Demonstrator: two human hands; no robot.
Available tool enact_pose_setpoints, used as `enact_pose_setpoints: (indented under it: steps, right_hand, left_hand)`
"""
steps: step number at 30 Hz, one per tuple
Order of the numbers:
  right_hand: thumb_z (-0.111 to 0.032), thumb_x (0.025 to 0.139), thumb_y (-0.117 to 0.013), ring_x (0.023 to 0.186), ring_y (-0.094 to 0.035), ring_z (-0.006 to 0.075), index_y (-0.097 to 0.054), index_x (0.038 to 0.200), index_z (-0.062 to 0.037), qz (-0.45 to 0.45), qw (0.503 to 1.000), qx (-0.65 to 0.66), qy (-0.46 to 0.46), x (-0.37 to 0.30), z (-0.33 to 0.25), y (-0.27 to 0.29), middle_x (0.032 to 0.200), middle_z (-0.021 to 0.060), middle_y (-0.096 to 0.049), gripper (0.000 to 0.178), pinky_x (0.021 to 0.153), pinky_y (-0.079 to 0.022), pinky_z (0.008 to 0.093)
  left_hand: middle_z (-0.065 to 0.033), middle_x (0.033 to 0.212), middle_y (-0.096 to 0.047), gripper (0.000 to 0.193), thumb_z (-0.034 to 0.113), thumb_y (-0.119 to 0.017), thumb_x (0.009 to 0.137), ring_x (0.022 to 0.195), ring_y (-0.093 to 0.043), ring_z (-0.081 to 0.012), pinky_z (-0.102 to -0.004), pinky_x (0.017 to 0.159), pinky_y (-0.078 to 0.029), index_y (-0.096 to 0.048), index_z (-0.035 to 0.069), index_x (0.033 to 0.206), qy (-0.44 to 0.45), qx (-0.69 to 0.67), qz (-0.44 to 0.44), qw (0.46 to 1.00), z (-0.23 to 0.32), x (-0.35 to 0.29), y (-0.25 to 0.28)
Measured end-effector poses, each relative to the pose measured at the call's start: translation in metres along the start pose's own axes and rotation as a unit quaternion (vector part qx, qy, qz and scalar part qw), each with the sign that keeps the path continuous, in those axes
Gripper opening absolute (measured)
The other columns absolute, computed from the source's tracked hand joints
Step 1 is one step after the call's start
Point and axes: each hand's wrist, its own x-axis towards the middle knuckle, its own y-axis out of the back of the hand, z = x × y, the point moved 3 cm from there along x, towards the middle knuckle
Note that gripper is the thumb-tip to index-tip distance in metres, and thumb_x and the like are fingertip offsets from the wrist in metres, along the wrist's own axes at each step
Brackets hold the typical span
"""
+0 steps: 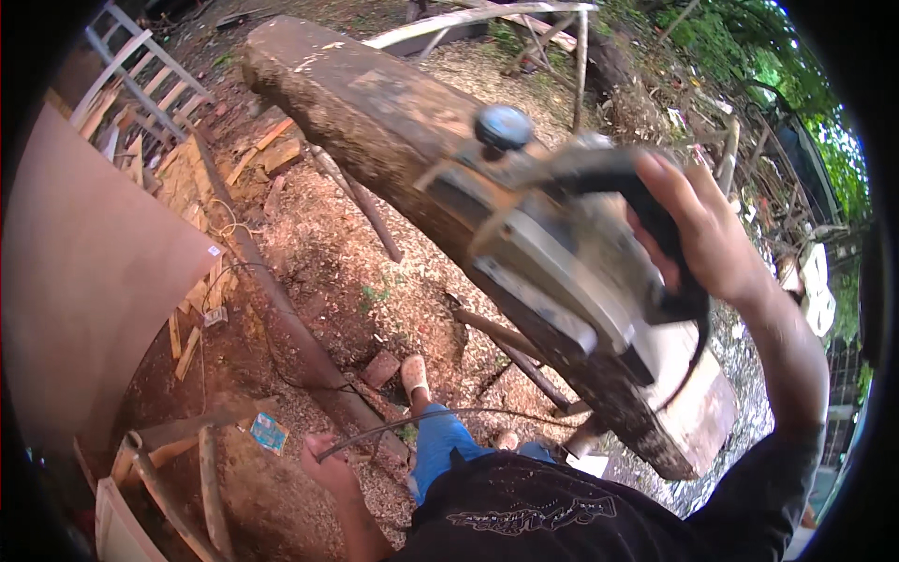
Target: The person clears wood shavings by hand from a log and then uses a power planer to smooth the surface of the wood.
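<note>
Right hand [700, 229] curled round the black handle [609, 173], and the electric planer [557, 267] sits just left of that grip, over the thick beam [375, 105]; left hand [330, 465], closed, clutches the dark cable [449, 412]!

- black shirt [524, 487], its front printed with pale outlined lettering and dotted with small light specks
- dark short sleeve [773, 468] ending near the right elbow
- blue trousers [444, 445], denim-like, ending above the ankle
- right hand [700, 229] and left hand [330, 466], both bare
</note>
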Motion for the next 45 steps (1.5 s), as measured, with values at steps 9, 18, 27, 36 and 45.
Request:
enact_pose_setpoints:
  steps: [9, 18, 27, 36, 45]
  right_hand:
    - [-0.046, 0.093, -0.031, 0.082, -0.058, 0.0268, -0.07, 0.106, -0.0173, 0.026, 0.98, -0.159, 0.119, 0.294, -0.15, -0.099, 0.09, 0.0169, -0.062, 0.05, 0.085, -0.044, 0.0401]
    - [-0.056, 0.089, -0.04, 0.057, -0.05, 0.0193, -0.061, 0.08, -0.0073, 0.022, 0.989, -0.034, 0.143, 0.313, -0.142, -0.12, 0.069, 0.0086, -0.052, 0.054, 0.058, -0.043, 0.0337]
    - [-0.054, 0.091, -0.042, 0.04, -0.049, 0.0098, -0.059, 0.057, -0.004, 0.02, 0.997, -0.07, 0.013, -0.026, 0.006, 0.002, 0.043, 0.0011, -0.048, 0.063, 0.043, -0.04, 0.026]
    - [-0.048, 0.094, -0.04, 0.04, -0.047, 0.0129, -0.05, 0.093, -0.0043, 0.299, 0.935, 0.05, -0.183, -0.231, 0.131, 0.053, 0.062, 0.0073, -0.054, 0.045, 0.037, -0.038, 0.0243]
    - [-0.05, 0.094, -0.038, 0.037, -0.043, 0.0113, -0.051, 0.087, -0.0028, 0.179, 0.975, 0.037, -0.128, -0.048, 0.035, 0.014, 0.056, 0.0056, -0.05, 0.049, 0.035, -0.035, 0.0235]
  left_hand:
    - [0.0022, 0.058, -0.042, 0.02, 0.016, -0.046, 0.092, 0.048, -0.036, -0.0053, -0.0224, 0.042, -0.025, -0.056, 0.002, 0.083, 0.081, -0.006, 0.191, 0.978, 0.03, 0.063, 0.023]
    - [0.0049, 0.059, -0.037, 0.029, 0.025, -0.047, 0.097, 0.05, -0.031, -0.0046, -0.0232, 0.043, -0.023, -0.057, -0.001, 0.089, -0.06, 0.111, 0.153, 0.98, 0.038, 0.05, 0.077]
    - [-0.0011, 0.07, -0.049, 0.018, 0.014, -0.054, 0.089, 0.057, -0.044, -0.0093, -0.0245, 0.048, -0.036, -0.059, -0.002, 0.097, -0.006, 0.094, 0.021, 0.995, -0.015, 0.007, 0.142]
    - [-0.003, 0.084, -0.056, 0.014, 0.007, -0.06, 0.078, 0.073, -0.051, -0.0105, -0.0241, 0.065, -0.043, -0.06, 0.001, 0.091, -0.046, 0.063, -0.106, 0.991, 0.002, -0.004, 0.063]
    - [0.0001, 0.071, -0.052, 0.047, 0.044, -0.066, 0.077, 0.061, -0.046, -0.0078, -0.023, 0.054, -0.037, -0.057, -0.001, 0.084, -0.151, -0.047, -0.197, 0.968, 0.049, 0.142, -0.06]
